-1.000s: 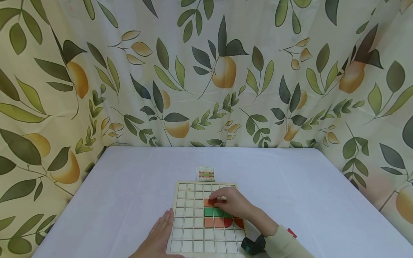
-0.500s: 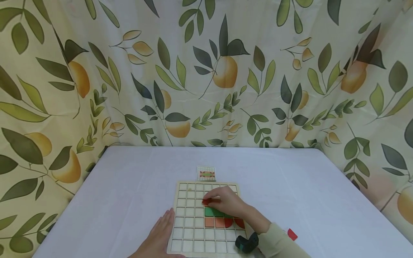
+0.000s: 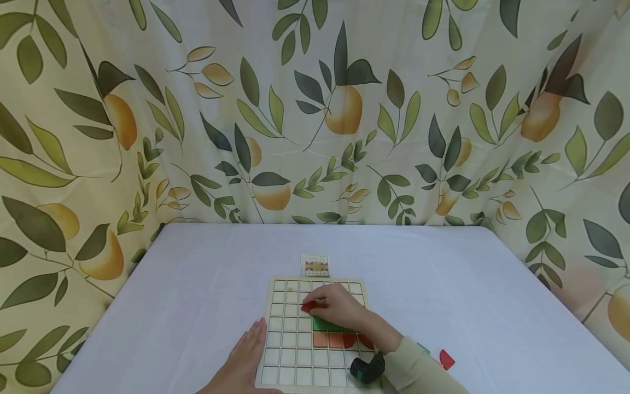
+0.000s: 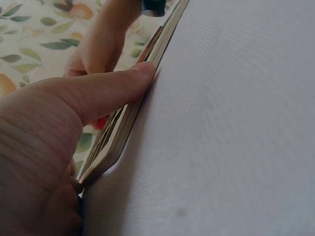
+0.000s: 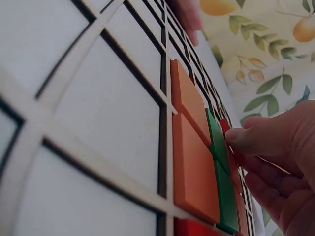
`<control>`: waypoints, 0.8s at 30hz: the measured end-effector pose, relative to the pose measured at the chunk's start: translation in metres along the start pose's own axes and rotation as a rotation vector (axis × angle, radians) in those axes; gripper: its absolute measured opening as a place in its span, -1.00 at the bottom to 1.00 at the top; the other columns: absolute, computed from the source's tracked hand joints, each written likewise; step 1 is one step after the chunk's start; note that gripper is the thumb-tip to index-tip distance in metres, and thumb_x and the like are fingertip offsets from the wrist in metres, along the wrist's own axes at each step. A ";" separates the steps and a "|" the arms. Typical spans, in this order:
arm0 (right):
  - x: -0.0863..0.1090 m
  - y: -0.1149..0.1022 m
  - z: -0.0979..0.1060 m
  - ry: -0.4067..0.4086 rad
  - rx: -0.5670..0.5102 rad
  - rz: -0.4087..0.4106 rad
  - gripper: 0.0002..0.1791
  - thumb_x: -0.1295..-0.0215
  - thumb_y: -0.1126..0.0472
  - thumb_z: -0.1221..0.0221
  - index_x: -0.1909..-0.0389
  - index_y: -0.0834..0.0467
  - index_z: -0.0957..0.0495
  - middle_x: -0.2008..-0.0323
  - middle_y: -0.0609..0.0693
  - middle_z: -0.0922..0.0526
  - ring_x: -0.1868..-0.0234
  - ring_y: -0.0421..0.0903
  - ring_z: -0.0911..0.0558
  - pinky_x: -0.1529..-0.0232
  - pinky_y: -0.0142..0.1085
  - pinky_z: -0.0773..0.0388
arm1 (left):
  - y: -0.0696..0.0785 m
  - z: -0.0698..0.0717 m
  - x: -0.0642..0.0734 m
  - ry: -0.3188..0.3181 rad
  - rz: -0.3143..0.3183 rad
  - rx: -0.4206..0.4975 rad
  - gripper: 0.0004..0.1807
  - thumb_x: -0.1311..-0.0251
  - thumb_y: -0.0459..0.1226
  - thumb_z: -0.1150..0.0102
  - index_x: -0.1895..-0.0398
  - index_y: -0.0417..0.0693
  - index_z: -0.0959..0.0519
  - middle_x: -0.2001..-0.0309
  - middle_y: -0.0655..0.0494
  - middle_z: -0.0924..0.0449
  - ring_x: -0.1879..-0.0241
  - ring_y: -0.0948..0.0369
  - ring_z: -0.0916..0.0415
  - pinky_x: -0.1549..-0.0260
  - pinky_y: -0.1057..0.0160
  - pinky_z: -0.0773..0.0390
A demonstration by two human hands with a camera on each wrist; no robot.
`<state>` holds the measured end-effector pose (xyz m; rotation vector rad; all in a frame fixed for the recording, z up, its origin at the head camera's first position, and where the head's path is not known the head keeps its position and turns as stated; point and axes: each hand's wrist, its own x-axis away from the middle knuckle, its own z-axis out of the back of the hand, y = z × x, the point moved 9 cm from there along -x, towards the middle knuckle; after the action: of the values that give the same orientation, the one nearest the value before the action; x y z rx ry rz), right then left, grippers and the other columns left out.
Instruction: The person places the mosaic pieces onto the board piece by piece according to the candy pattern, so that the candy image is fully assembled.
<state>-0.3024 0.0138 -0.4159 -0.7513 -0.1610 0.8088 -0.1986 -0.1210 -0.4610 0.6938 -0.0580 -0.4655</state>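
A white grid board (image 3: 270, 312) with a wooden frame lies on the table. My left hand (image 3: 238, 355) rests along its left side with straight fingers, and the thumb (image 4: 118, 88) lies against the near edge. Over the upper middle of the board, my right hand (image 3: 339, 306) pinches a small red piece (image 3: 307, 307) between thumb and fingers. Green tiles (image 3: 326, 324) fill part of one row, below and partly behind that hand. The row beneath holds orange tiles (image 3: 327, 340) and rounded red tiles (image 3: 350, 340). In the right wrist view the red piece is partly behind the thumb.
A small card (image 3: 315, 266) printed with a coloured grid pattern lies just beyond the board. Right of the board, beside the sleeve, are a loose red piece (image 3: 447, 359) and a green piece (image 3: 423, 348). A leaf-patterned curtain (image 3: 315, 109) hangs behind the table.
The right hand has moved left across the board with the red piece, now covering the orange tile seen earlier. More loose pieces show beside the sleeve. The left hand stays put.
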 end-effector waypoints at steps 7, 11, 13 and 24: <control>-0.004 -0.002 -0.003 -0.007 -0.029 -0.006 -0.76 -0.07 0.45 -0.25 0.21 0.20 -0.66 0.20 -0.01 -0.65 0.08 -0.12 -0.57 0.11 -0.37 -0.48 | 0.002 0.000 0.000 0.004 -0.012 0.003 0.37 0.21 0.33 -0.21 -0.33 -0.54 0.19 -0.36 -0.40 0.17 -0.33 -0.22 0.24 -0.03 0.63 0.59; -0.005 0.001 -0.004 -0.009 -0.062 -0.039 -0.76 -0.06 0.45 -0.26 0.22 0.19 -0.66 0.21 -0.03 -0.65 0.11 -0.12 -0.58 0.12 -0.37 -0.49 | 0.002 0.000 0.001 0.000 -0.002 0.026 0.37 0.21 0.31 -0.23 -0.33 -0.53 0.21 -0.36 -0.40 0.18 -0.33 -0.22 0.26 -0.08 0.59 0.56; -0.005 0.002 -0.005 -0.011 -0.088 -0.055 -0.76 -0.06 0.45 -0.26 0.23 0.19 -0.66 0.22 -0.04 -0.65 0.12 -0.12 -0.58 0.13 -0.37 -0.50 | 0.002 0.000 0.001 -0.004 0.007 0.031 0.37 0.21 0.31 -0.24 -0.34 -0.52 0.21 -0.36 -0.39 0.19 -0.34 -0.21 0.27 -0.13 0.52 0.52; -0.005 0.010 -0.005 -0.011 -0.149 -0.083 -0.78 -0.04 0.44 -0.28 0.26 0.18 -0.68 0.26 -0.06 -0.67 0.20 -0.16 -0.60 0.20 -0.37 -0.52 | 0.002 0.000 0.000 -0.008 0.006 0.022 0.36 0.20 0.31 -0.23 -0.33 -0.53 0.21 -0.36 -0.39 0.19 -0.34 -0.21 0.27 -0.02 0.63 0.59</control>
<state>-0.3099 0.0117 -0.4252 -0.8749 -0.2628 0.7277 -0.1975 -0.1196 -0.4600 0.7133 -0.0728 -0.4620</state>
